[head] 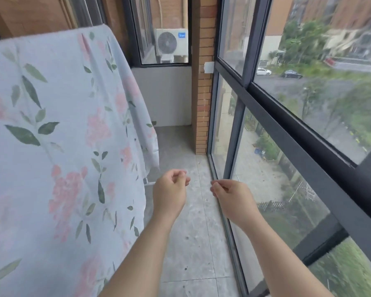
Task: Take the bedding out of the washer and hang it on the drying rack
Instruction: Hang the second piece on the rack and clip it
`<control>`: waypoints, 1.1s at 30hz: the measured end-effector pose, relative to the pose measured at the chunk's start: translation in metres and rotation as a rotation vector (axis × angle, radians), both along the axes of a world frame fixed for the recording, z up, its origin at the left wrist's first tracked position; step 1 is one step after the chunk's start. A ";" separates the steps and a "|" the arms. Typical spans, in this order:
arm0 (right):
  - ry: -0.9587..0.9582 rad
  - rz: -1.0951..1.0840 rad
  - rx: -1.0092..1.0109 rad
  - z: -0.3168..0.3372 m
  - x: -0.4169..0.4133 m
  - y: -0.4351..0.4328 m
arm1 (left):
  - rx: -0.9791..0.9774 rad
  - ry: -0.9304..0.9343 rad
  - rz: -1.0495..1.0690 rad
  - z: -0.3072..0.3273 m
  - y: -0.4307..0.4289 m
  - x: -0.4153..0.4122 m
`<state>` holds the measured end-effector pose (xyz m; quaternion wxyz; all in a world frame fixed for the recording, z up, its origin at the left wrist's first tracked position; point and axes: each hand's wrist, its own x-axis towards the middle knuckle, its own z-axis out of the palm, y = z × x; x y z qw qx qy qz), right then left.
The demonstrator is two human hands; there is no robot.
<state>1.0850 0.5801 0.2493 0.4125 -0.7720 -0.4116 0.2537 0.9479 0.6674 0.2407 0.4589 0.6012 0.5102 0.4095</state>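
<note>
**Item:** bedding (pixel 58 129), pale blue with pink flowers and green leaves.

**Location:** draped over the drying rack (pixel 148 182) at the left and hanging down its near face. The far corner hangs free above the floor (pixel 193 243). The washer is not in view.

**Hands:** the left hand (pixel 170 189) and right hand (pixel 229 196) are held out over the floor, just beside the sheet and touching nothing. The left fingers (pixel 181 175) are loosely curled with the thumb resting against them. The right fingers (pixel 217 187) are loosely curled with the tips drawn together. Neither hand holds anything.

**Step in hand (judged):** the hang looks nearly done, with tidying left.

**To do it well:**
- Take the near edge in both hands, set well apart.
- Draw the cloth sideways until the folds near the far corner lie flat.
- Even the drop so neither side drags it off the bar.
- Keep the hem off the dusty floor.
- Pull gently, since damp cloth is heavy and may slide.

**Count:**
- bedding: one piece
- drying rack: one, with only a short pale bar showing under the hem
- hands: two
- brick pillar (pixel 202 99): one
- air-conditioner unit (pixel 171 45): one, beyond the far window
- cars on the street below: two, a white car (pixel 263 71) and a dark car (pixel 291 73)
</note>
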 end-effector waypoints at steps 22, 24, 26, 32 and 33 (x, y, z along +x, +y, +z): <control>-0.031 0.227 0.028 0.013 0.181 0.533 | 0.006 0.112 0.148 0.015 0.464 0.161; -0.045 0.252 0.034 0.011 0.190 0.574 | -0.008 0.101 0.164 0.006 0.512 0.168; -0.043 0.264 0.033 0.005 0.202 0.621 | -0.020 0.094 0.166 -0.009 0.564 0.178; -0.122 0.250 0.016 -0.007 0.241 0.769 | -0.042 0.124 0.077 -0.035 0.722 0.215; -0.125 0.245 0.010 -0.007 0.247 0.790 | -0.042 0.145 0.073 -0.035 0.746 0.218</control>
